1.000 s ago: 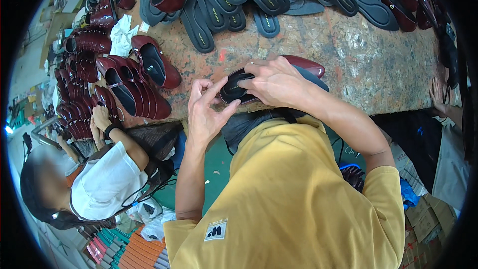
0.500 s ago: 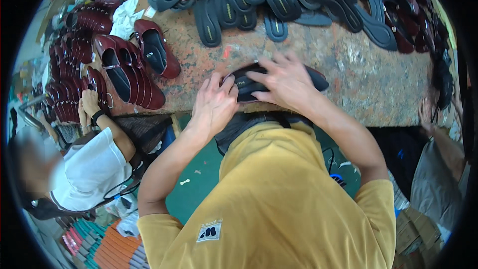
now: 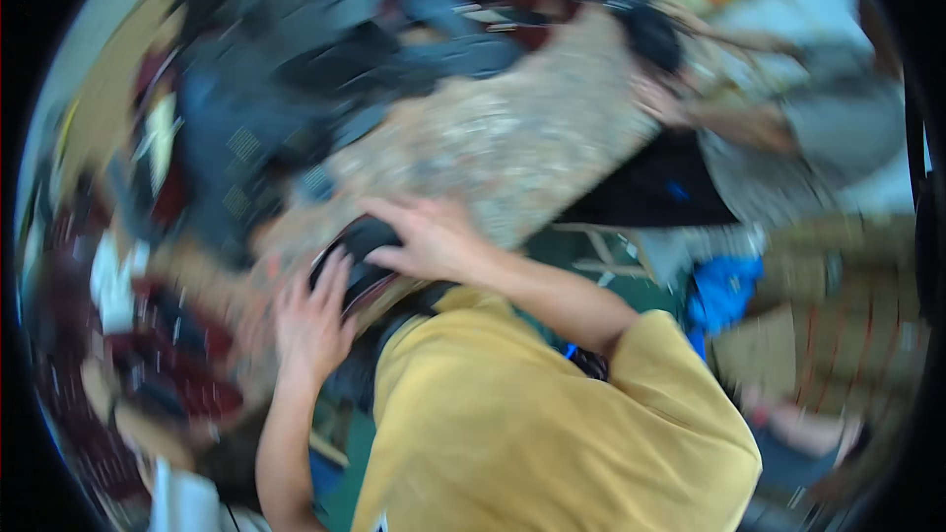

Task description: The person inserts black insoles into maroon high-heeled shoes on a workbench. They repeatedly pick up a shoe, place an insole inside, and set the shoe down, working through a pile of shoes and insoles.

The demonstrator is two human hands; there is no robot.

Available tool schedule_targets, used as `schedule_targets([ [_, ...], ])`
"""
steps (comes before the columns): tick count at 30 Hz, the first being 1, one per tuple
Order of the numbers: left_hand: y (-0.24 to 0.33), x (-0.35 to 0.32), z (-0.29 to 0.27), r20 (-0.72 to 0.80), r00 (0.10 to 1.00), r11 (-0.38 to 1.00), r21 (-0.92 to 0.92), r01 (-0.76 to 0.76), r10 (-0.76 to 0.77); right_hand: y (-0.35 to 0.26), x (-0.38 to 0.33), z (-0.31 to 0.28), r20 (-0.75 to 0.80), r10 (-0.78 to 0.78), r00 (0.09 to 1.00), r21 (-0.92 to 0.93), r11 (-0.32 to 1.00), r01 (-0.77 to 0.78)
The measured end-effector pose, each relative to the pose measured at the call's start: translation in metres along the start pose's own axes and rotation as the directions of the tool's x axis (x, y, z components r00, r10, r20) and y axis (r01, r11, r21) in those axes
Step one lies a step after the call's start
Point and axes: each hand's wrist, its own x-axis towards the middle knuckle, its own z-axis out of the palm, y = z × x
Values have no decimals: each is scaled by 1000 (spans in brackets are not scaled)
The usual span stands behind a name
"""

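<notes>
A dark red shoe (image 3: 363, 240) with a black insole rests at the table's near edge, blurred by motion. My left hand (image 3: 317, 320) is on its left end, fingertips lying over the rim. From the right, my right hand (image 3: 434, 236) grips the other end, thumb on the near side and fingers over the far side. Both hands cover much of the shoe, so its ends are partly hidden.
Dark insoles (image 3: 241, 138) lie heaped across the worn table (image 3: 512, 128). Dark red shoes (image 3: 177, 340) and a white cloth (image 3: 116, 281) are at the left. Co-workers sit at both sides; one hand (image 3: 660, 103) reaches the table's right end. Cardboard boxes (image 3: 838, 305) stand at right.
The view has swung to the right, bringing the right-hand co-worker and boxes further in. My right hand has shifted from inside the shoe to its right end. My left hand stays on it.
</notes>
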Motion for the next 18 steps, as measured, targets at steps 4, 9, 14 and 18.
schedule_targets([
  [4,11,0,-5,68,997,998,50,30,-33,19,-18,33,41,-79,996,425,904,54],
  [9,-3,15,3,197,979,997,39,-63,54,-43,-30,99,-212,-365,906,-268,914,306],
  [14,-7,-8,-6,-264,949,959,-175,-221,171,-8,-2,99,-13,-333,943,-307,899,313],
  [18,-24,4,-10,-12,919,919,-3,-395,395,20,-5,43,36,-463,885,-103,879,465],
])
